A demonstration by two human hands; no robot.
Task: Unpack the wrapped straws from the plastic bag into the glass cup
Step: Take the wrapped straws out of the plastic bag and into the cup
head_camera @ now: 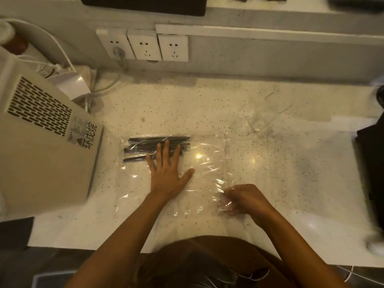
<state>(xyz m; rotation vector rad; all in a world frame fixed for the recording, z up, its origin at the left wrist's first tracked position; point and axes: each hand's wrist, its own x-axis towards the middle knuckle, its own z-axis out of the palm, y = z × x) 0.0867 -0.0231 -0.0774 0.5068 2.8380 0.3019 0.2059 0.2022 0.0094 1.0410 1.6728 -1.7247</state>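
A clear plastic bag lies flat on the speckled countertop. A bundle of dark wrapped straws sits inside it at its far left end. My left hand lies flat on the bag with spread fingers, the fingertips resting over the straws. My right hand is closed on the bag's crumpled near right corner. A clear glass cup lies on its side beyond the bag to the right, faint against the counter.
A beige appliance with a vent grille fills the left side. White wall sockets with one plugged cable sit at the back. Dark objects crowd the right edge.
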